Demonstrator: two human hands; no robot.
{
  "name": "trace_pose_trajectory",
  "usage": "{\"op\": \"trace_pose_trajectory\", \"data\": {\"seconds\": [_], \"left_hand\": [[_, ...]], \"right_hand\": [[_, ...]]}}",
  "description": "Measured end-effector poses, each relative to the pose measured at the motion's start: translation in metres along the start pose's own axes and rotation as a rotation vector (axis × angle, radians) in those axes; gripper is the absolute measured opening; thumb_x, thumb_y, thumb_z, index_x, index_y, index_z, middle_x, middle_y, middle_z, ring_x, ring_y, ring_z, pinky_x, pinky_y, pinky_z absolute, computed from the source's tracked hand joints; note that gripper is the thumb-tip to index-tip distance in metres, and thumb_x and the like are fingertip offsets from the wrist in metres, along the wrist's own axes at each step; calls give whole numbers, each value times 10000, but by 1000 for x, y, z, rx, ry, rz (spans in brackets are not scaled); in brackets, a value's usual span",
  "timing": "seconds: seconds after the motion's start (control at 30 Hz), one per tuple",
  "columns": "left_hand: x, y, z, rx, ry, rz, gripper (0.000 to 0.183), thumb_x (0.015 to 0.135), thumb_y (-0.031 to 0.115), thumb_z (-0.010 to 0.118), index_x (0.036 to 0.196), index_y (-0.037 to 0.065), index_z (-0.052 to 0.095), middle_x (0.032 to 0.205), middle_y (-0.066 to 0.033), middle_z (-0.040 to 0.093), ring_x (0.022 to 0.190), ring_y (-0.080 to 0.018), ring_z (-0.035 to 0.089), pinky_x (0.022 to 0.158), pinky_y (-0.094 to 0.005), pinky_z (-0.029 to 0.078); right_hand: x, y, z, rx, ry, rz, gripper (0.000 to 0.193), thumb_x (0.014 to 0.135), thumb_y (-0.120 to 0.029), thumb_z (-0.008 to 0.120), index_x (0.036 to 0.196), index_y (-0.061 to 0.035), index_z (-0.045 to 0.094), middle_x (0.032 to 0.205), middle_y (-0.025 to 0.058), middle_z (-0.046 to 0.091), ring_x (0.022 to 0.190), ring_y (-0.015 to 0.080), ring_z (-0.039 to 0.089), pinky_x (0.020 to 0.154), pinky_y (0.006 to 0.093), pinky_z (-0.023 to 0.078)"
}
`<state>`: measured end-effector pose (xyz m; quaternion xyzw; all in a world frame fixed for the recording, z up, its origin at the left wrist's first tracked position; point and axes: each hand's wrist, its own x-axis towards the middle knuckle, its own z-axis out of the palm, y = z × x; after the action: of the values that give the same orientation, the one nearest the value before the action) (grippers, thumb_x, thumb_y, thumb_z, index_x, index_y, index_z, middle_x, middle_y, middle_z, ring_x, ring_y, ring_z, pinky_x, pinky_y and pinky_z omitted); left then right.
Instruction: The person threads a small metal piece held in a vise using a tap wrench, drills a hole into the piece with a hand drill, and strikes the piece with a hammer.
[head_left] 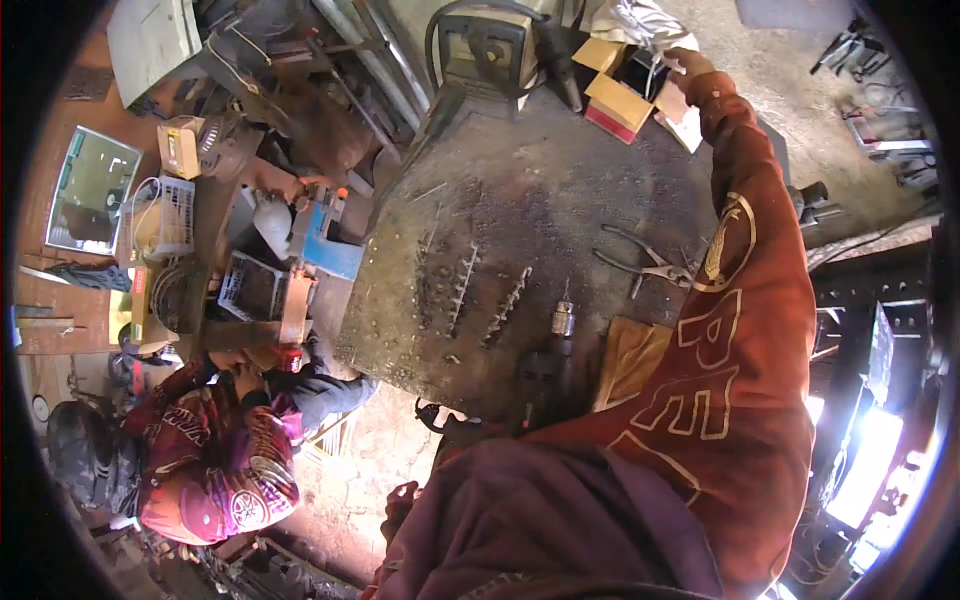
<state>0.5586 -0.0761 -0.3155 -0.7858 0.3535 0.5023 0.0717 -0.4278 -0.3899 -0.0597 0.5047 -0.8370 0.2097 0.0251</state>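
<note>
My right arm stretches to the far right, past the worktable's edge. There my right hand [688,68] is at an open cardboard box [612,108], its fingers apart beside the flaps and a white cloth or bag [640,24]. Low at my side hangs my left hand [400,508], fingers loosely bent and partly shadowed, with nothing visible in it. A power drill [550,370] lies on the table near me, its metal chuck [563,318] pointing away. Locking pliers [650,265] lie to its right, and two jagged metal strips [462,290] [508,305] to its left.
Under my right sleeve lies a tan leather-like piece [632,355]. A welding-machine-like case [487,50] stands at the table's far edge. At left, another person [215,450] sits near a blue vise-like tool [325,240] and plastic baskets [165,215]. Metal tubes [375,55] lean behind.
</note>
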Motion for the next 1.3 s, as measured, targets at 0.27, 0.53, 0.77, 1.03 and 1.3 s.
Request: {"op": "trace_pose_trajectory", "data": {"seconds": [0.27,0.53,0.77,1.03,1.3], "left_hand": [[111,-12,-12,883,-172,421,389,896,421,622,1077,87,704,979,-111,737,889,-205,688,850,-375,533],[139,10,-74,-735,-623,148,423,881,249,687,1267,95,609,1077,-107,697,798,-305,681,569,-429,535],[14,177,-149,-312,-334,994,511,913,393,670,1310,76,613,1124,-100,707,954,-229,691,776,-375,566],[14,244,-237,-899,242,794,499,920,281,705,1338,47,564,1047,-105,696,773,-178,639,621,-325,530],[-34,485,-457,-897,209,1049,724,917,206,684,1526,95,307,907,-187,699,632,-289,672,490,-408,523]], "right_hand": [[-94,-167,-93,-102,-767,222,360,874,-192,682,1217,-91,643,856,126,722,635,256,694,546,332,534],[-143,-239,-100,-245,-238,-131,544,852,-251,712,1336,-79,531,1019,207,655,862,348,617,722,413,492],[-64,-82,-61,-196,40,-227,711,827,-301,742,1426,-65,439,1172,283,584,1104,428,539,914,488,451],[-10,10,2,-40,-19,-196,810,803,-193,805,1488,-57,396,1438,262,474,1348,403,444,1013,550,468],[-45,-39,-6,157,-140,-105,833,827,-331,806,1506,-115,376,1393,225,506,1243,370,507,909,483,496]]}}
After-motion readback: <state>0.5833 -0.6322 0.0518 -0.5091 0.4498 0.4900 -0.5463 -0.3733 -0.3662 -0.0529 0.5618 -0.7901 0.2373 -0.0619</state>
